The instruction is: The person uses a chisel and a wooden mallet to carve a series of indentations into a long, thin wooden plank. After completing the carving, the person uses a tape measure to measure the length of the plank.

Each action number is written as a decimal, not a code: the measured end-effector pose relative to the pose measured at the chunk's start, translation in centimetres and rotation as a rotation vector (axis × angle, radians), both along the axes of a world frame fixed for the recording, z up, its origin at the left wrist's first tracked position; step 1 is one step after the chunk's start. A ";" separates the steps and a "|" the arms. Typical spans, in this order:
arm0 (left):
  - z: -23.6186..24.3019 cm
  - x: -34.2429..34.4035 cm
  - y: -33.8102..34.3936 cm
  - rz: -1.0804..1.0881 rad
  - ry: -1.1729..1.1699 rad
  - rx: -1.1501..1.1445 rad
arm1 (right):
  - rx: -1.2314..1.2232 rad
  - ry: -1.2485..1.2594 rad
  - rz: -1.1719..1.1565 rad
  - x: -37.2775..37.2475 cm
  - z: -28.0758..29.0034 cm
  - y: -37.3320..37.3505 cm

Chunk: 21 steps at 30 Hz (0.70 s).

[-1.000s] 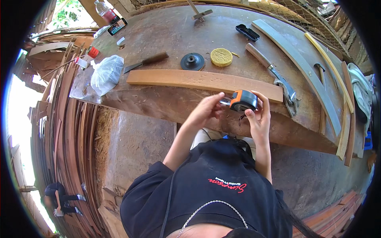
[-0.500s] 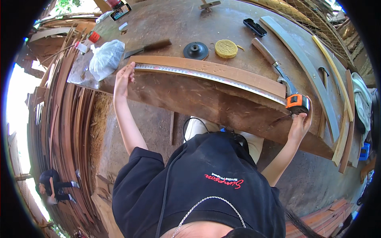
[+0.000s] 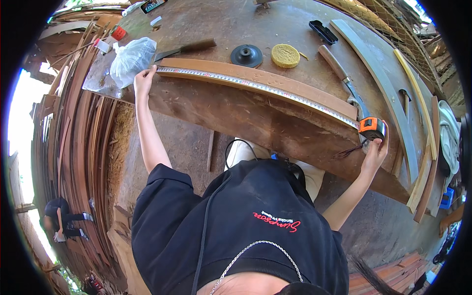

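wooden strip [image 3: 275,83] lay along workbench [image 3: 236,24] near edge, long axis left-right | tape blade [image 3: 255,86] ran flat on it end to end | my left hand [image 3: 143,81] pinched blade tip at strip's left end | my right hand [image 3: 376,152] clasped orange tape measure case [image 3: 371,128] just past right end | both equally engaged

Tape measure [image 3: 371,128], with orange-and-black case, held at the right end of a long, gently curved wooden strip [image 3: 275,81]. Its pale metal blade [image 3: 255,84] is drawn out flat along the strip's full length, its tip pinned at the left end. The strip lies flat along the worktop's near edge.
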<state>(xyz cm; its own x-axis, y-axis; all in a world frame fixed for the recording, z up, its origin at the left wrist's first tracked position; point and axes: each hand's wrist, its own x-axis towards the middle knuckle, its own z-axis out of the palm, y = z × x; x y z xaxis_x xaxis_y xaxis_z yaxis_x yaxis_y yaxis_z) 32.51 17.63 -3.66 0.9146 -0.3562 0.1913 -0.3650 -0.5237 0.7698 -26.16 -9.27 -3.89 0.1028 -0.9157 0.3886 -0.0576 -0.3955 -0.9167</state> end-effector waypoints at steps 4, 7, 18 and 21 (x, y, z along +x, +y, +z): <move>-0.1 -1.0 -0.4 0.044 0.049 0.059 | 0.044 0.049 0.034 -0.3 -0.1 0.1; -0.2 -1.1 -0.5 0.070 0.083 0.038 | 0.034 0.072 0.022 -0.3 -0.5 -0.2; -1.1 -0.7 -1.0 0.120 0.014 -0.028 | 0.017 0.102 0.023 -0.4 -0.9 -0.9; -1.5 0.1 -0.6 0.127 -0.003 -0.043 | 0.031 0.083 0.032 -0.5 -1.1 -1.4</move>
<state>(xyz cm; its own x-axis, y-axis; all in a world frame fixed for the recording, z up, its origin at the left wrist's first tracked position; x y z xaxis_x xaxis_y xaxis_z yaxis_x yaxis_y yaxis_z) 32.60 17.04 -5.17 0.9512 -0.2293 0.2065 -0.3002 -0.5324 0.7915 -26.64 -10.62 -5.00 0.1626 -0.9227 0.3495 -0.1219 -0.3703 -0.9209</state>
